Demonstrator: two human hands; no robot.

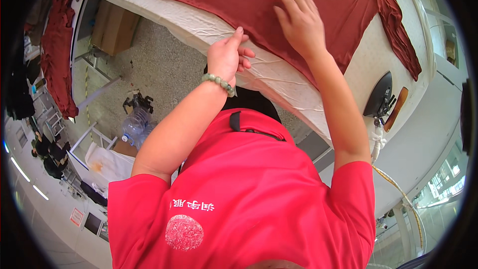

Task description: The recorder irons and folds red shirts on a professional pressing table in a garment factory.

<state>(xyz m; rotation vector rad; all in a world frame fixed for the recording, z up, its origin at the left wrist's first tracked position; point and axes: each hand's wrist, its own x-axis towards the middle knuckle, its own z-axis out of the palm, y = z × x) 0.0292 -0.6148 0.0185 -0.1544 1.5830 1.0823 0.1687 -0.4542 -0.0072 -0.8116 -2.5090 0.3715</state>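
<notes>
A dark red garment (318, 0) lies spread over the white cloth-covered table (298, 94), one narrow sleeve (398, 35) stretching down to the right. My right hand (300, 20) is over the garment, palm down, its fingers stretched out and holding nothing. Beside the garment's near edge is my left hand (226, 56), wearing a green bead bracelet (218, 82). Its fingers are loosely bent and apart, with nothing visible in them. Whether the left fingertips touch the fabric I cannot tell.
A dark iron (381, 94) with a brown handle (397, 108) stands at the table's right, its hose (398, 187) trailing down. Left of the table are a cardboard box (114, 27), plastic bottles (137, 124) and another dark red garment (59, 55) hanging down.
</notes>
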